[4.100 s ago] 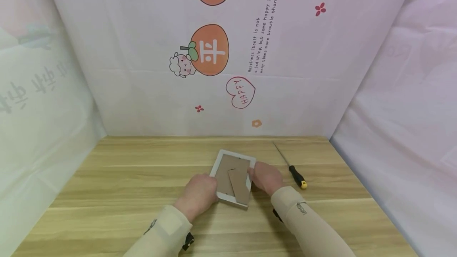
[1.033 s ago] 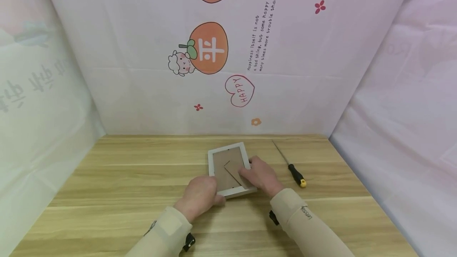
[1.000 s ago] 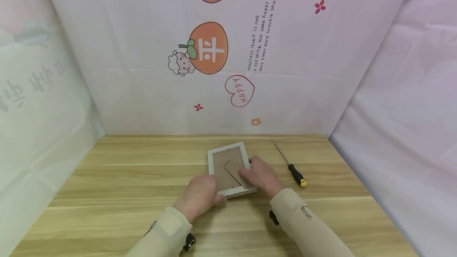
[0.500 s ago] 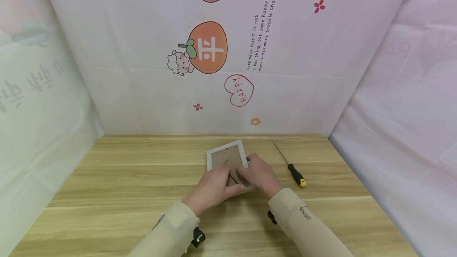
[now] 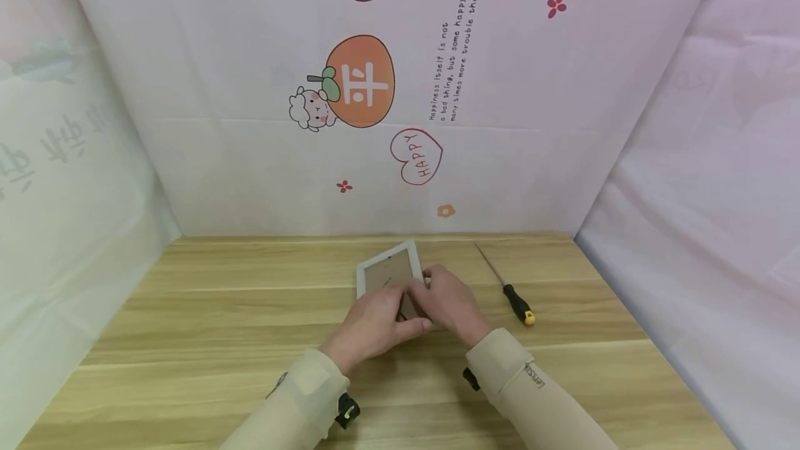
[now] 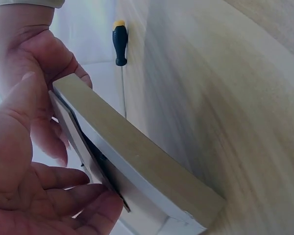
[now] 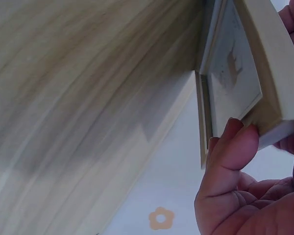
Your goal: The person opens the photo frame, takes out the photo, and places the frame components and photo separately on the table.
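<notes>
A white picture frame [image 5: 360, 280] is held tilted over the table, its brown backing board [image 5: 384, 271] facing up. My right hand [image 5: 451, 303] grips its right side; in the right wrist view, fingertips [image 7: 235, 142] wrap onto the front rim beside the glazed picture [image 7: 232, 68]. My left hand [image 5: 371, 321] lies over the near part of the back. In the left wrist view its curled fingers [image 6: 100, 208] touch the edge of the flat stand leg [image 6: 83, 144], which stands slightly away from the backing. The hands hide much of the leg from above.
A screwdriver [image 5: 519, 305] with a black and yellow handle lies on the wooden table [image 5: 250, 297] to the right, shaft pointing away. A printed white cloth [image 5: 500, 158] walls the table's far edge, with more white cloth on both sides.
The frame has turned in my hands since the first frame. My left hand has moved from its left edge onto the stand leg; the frame has shifted slightly away. The screwdriver lies still.
</notes>
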`<control>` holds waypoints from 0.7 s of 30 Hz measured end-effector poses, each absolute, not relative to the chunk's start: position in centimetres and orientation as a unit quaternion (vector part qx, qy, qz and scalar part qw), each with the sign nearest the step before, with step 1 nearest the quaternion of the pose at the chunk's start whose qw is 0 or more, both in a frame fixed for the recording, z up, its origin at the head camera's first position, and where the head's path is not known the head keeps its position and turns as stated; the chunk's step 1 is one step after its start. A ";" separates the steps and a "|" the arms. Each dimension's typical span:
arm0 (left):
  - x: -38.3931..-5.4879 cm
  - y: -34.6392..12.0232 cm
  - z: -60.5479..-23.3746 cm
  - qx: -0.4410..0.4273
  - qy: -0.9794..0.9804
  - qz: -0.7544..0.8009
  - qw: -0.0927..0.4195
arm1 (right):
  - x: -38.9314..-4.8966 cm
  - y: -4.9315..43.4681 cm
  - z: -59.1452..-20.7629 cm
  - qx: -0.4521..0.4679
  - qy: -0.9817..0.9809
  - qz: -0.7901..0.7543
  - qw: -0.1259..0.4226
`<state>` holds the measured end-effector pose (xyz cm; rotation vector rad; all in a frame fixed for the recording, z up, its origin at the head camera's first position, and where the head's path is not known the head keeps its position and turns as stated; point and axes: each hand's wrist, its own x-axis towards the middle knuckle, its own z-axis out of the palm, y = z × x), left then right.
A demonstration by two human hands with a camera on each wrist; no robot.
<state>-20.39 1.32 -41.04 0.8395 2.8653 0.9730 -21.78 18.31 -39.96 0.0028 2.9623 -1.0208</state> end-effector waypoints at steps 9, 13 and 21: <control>-19.9 1.3 -39.7 0.246 0.929 0.277 -0.006 | -21.6 17.7 -38.5 -0.036 0.938 -0.344 -0.008; -19.5 1.4 -39.2 0.248 0.933 0.260 -0.028 | -21.3 17.4 -37.9 -0.040 0.929 -0.369 -0.003; -18.7 1.5 -38.9 0.241 0.945 0.203 -0.081 | -21.0 16.6 -37.0 -0.053 0.907 -0.417 0.001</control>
